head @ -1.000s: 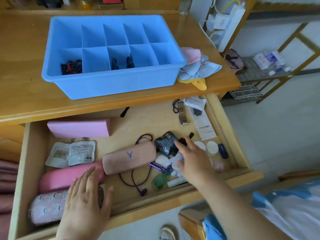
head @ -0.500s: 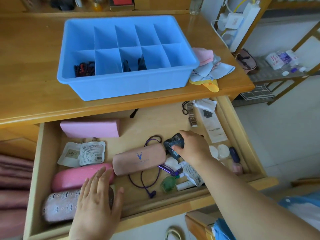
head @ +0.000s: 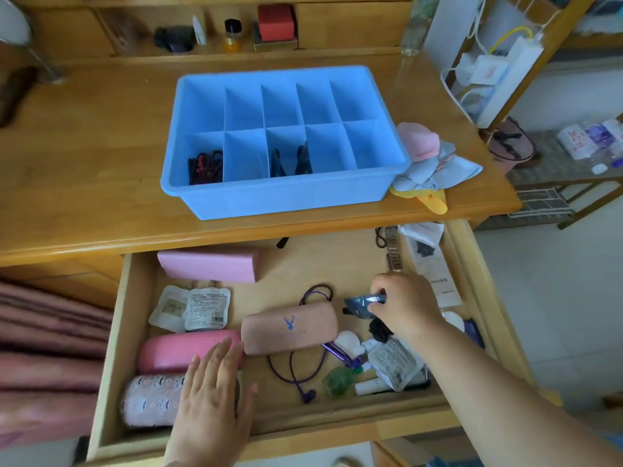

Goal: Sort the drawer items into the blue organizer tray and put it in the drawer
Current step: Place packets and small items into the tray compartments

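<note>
The blue organizer tray stands on the desk top above the open wooden drawer. Dark hair ties lie in its front left compartment and dark clips in a front middle one. My right hand pinches a small dark blue packet in the drawer's right half, lifted slightly. My left hand rests flat, fingers straight, on the patterned pink case at the drawer's front left. A beige deer-logo glasses case and a pink case lie between the hands.
Also in the drawer: a pink box, white sachets, a purple cord, a green bottle, small tubes, a watch strap and a white packet. Folded cloths lie right of the tray. A shelf rack stands at right.
My right hand has closed on the dark blue packet and raised it a little. My left hand has stayed on the patterned case. The view has shifted down and right.
</note>
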Motion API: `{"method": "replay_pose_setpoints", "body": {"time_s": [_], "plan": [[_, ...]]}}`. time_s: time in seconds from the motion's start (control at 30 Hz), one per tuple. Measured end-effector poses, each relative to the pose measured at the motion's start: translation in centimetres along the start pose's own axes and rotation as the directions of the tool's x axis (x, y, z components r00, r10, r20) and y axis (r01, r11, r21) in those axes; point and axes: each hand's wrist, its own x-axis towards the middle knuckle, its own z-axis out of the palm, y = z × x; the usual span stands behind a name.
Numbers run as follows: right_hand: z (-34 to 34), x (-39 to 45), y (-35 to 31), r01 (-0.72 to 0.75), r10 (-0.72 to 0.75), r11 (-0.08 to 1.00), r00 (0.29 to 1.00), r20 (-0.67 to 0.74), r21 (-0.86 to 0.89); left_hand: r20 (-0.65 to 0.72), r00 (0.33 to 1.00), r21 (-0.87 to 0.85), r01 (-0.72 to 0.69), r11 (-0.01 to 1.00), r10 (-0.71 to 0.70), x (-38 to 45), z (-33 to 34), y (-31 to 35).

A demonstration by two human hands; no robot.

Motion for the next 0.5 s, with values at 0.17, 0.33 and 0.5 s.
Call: {"method": "replay_pose_setpoints", "body": {"time_s": [0.17,0.33,0.5], "plan": [[-3.7,-3.7,-0.5,-0.177,0.161,0.806,0.984,0.077,0.566,0.069,0.996,-0.170,0.062,0.983,-0.051,1.8,-2.0,3.6],[-7.5,-5.0,-3.5,-0.157,0.068,0.716,0.985,0.156,0.680,-0.056,0.997,-0.365,-0.070,0.928,0.053,6.5,-7.1,10.2],[-11.8,-3.3,-5.7,-0.032,-0.003,0.687,0.999,0.047,0.726,-0.100,0.983,-0.337,-0.181,0.924,0.156,10.5,-12.1,13.5]]}}
